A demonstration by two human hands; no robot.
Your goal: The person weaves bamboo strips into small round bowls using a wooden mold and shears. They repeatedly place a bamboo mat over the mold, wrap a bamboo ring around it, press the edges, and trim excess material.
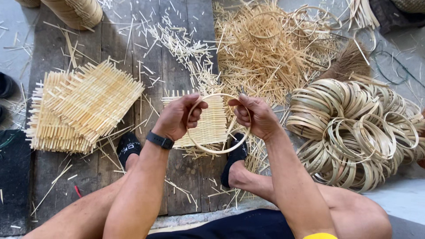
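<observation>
Both hands hold one thin bamboo hoop (221,150) above a small square woven bamboo mat (212,121). My left hand (179,117), with a black band on its wrist, grips the hoop's left side. My right hand (254,116) grips the hoop's right side. The mat lies on the wooden planks between my feet in black shoes (128,148), and its middle shows through the hoop.
A stack of woven square mats (82,106) lies at the left. A big heap of bamboo hoops (358,128) fills the right. Loose bamboo strips and offcuts (265,48) are piled at the back. A brush (349,64) and a woven basket (79,13) lie nearby.
</observation>
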